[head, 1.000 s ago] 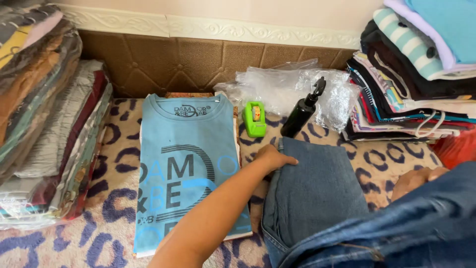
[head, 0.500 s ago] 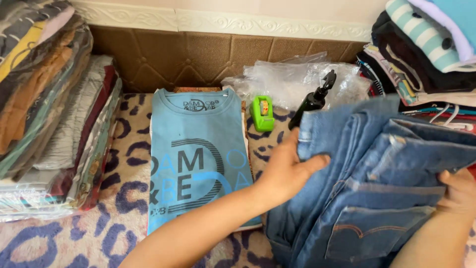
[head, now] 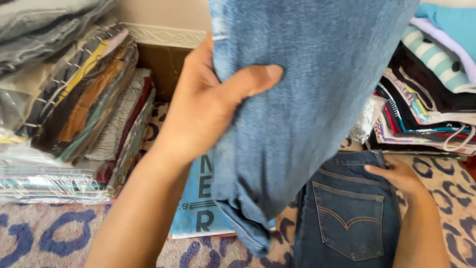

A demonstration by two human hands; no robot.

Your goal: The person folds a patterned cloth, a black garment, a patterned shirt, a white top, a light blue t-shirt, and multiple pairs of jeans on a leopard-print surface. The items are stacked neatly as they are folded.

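Observation:
My left hand (head: 208, 106) grips a pair of light blue jeans (head: 307, 94) and holds them up close to the camera, thumb pressed across the denim. Below, my right hand (head: 396, 176) rests on the upper edge of a darker pair of jeans (head: 347, 218) lying on the patterned rug, back pocket facing up. A blue printed T-shirt (head: 201, 203) lies flat on the rug, mostly hidden behind the raised jeans and my left arm.
A tall stack of clothes in clear plastic bags (head: 64, 114) stands at the left. Another pile of folded garments (head: 431, 99) sits at the right. Crinkled clear plastic (head: 367, 119) shows beside it. The rug (head: 59, 238) has a blue spotted pattern.
My left hand has lifted the light blue jeans off the pile up toward the camera. The darker jeans beneath are now uncovered, with my right hand on them.

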